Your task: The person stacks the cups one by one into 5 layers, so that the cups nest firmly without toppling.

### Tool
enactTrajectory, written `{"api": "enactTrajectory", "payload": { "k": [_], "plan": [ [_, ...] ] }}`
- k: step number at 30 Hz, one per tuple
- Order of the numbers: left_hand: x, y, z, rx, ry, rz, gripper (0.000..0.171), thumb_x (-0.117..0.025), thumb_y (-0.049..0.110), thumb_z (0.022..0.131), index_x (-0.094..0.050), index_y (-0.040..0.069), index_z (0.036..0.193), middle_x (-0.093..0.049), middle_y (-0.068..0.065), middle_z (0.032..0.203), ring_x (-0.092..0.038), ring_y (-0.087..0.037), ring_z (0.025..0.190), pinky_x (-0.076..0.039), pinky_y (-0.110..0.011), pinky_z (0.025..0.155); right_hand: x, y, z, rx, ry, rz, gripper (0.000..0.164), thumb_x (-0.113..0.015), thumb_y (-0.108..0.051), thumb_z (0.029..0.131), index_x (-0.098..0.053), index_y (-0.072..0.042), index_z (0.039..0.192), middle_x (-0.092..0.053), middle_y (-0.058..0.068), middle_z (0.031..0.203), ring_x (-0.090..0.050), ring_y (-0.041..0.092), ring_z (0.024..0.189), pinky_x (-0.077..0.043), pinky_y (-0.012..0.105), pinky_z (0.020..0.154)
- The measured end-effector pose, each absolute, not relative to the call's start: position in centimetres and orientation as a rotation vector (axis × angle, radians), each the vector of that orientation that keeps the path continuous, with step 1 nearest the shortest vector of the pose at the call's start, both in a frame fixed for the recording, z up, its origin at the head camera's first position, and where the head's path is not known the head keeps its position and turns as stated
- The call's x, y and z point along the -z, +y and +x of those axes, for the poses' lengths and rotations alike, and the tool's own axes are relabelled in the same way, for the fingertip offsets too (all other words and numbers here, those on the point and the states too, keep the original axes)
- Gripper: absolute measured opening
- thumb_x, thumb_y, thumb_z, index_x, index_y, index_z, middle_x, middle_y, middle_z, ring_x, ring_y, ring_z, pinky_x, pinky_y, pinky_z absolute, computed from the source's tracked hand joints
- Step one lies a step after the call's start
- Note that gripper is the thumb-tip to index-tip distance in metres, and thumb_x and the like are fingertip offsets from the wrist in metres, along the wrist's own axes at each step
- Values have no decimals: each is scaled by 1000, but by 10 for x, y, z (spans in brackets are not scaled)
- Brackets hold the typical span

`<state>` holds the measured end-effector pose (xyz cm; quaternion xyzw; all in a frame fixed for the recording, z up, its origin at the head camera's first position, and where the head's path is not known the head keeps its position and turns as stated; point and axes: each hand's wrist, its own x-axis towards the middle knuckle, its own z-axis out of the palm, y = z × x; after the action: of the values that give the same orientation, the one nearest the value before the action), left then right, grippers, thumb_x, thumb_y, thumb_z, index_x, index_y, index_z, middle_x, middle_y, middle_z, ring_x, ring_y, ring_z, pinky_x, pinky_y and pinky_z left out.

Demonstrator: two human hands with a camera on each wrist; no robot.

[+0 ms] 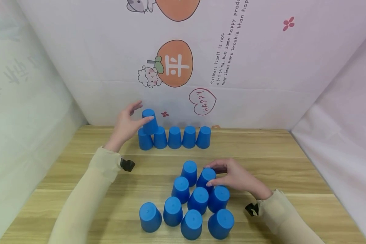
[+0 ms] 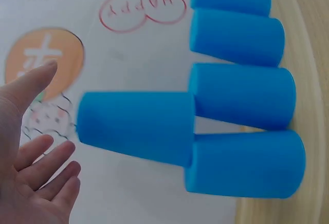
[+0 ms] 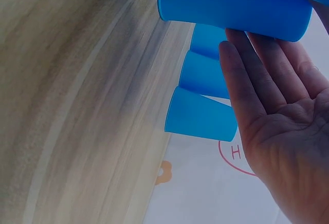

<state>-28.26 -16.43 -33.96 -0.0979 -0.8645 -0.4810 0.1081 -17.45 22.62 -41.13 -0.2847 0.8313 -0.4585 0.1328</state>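
Observation:
An upside-down blue cup (image 1: 149,124) stands on top of two cups at the left end of a row of blue cups (image 1: 175,138). My left hand (image 1: 125,124) is beside this upper cup, thumb and fingers spread apart; in the left wrist view, a gap shows between the hand and the cup (image 2: 136,126). Nearer to me, my right hand (image 1: 236,176) has its thumb at the near side of another blue cup (image 1: 206,176) and its fingers behind it. That cup (image 3: 231,8) partly hides the right fingertips in the right wrist view.
Several more upside-down blue cups (image 1: 198,200) stand in a loose cluster at the front of the wooden table (image 1: 122,203). Printed white cloth (image 1: 247,101) rises right behind the row, and more white cloth (image 1: 347,101) hangs at both sides.

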Motion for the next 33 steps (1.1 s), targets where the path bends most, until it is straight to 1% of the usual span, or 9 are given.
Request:
{"api": "enactTrajectory", "payload": {
  "k": [4,6,11,17,22,26,29,31,33],
  "plan": [
    [332,-162,-268,1443,-2460,-377,77,-79,45,89,-47,16,153,-52,-4,150,-44,-25,140,-35,-47,115,411,226,-174,1333,2407,-824,40,-84,-28,87,-71,-15,123,-72,-5,114,-68,19,106,-54,49,96],
    [329,-159,-259,1478,-2431,-438,74,-79,43,89,-49,18,151,-54,-2,148,-46,-22,138,-36,-45,115,411,226,-174,1339,2404,-826,41,-84,-27,87,-71,-15,123,-72,-5,115,-68,20,106,-54,49,95],
    [334,-148,-233,1540,-2438,-579,70,-81,39,89,-52,18,149,-54,0,148,-47,-22,137,-36,-48,114,411,226,-174,1349,2400,-833,42,-84,-26,87,-70,-13,124,-72,-4,115,-69,22,107,-54,49,95],
    [355,-135,-204,1574,-2513,-669,70,-84,36,87,-53,21,148,-56,3,146,-49,-23,136,-41,-52,110,411,225,-174,1348,2400,-838,43,-84,-26,87,-70,-12,125,-72,-4,116,-69,21,107,-55,48,94],
    [375,-129,-190,1714,-2507,-768,66,-87,25,84,-57,19,143,-60,4,140,-52,-19,132,-41,-51,110,411,225,-175,1338,2408,-831,42,-84,-27,87,-70,-13,125,-72,-5,116,-69,18,107,-55,47,95],
    [395,-126,-182,1798,-2500,-861,63,-88,22,83,-61,16,139,-62,1,138,-55,-17,129,-42,-51,109,411,225,-176,1338,2408,-838,42,-84,-26,88,-70,-13,125,-72,-4,116,-69,18,107,-55,47,95],
    [407,-122,-178,1824,-2516,-947,60,-88,19,83,-63,13,137,-63,-6,137,-57,-18,127,-44,-51,108,412,225,-176,1341,2410,-839,41,-84,-26,88,-70,-13,125,-72,-4,116,-69,18,106,-55,46,94],
    [413,-120,-175,1863,-2539,-981,57,-87,18,83,-64,12,135,-64,-7,135,-59,-17,125,-45,-50,107,412,225,-176,1343,2410,-836,41,-84,-25,87,-70,-13,124,-72,-4,115,-69,18,106,-55,46,94],
    [417,-118,-172,1913,-2554,-1011,56,-86,17,84,-64,9,135,-65,-8,134,-60,-17,123,-46,-50,106,412,225,-176,1343,2410,-835,41,-84,-25,87,-70,-14,124,-72,-4,115,-69,17,106,-55,45,94]
  ]
}}
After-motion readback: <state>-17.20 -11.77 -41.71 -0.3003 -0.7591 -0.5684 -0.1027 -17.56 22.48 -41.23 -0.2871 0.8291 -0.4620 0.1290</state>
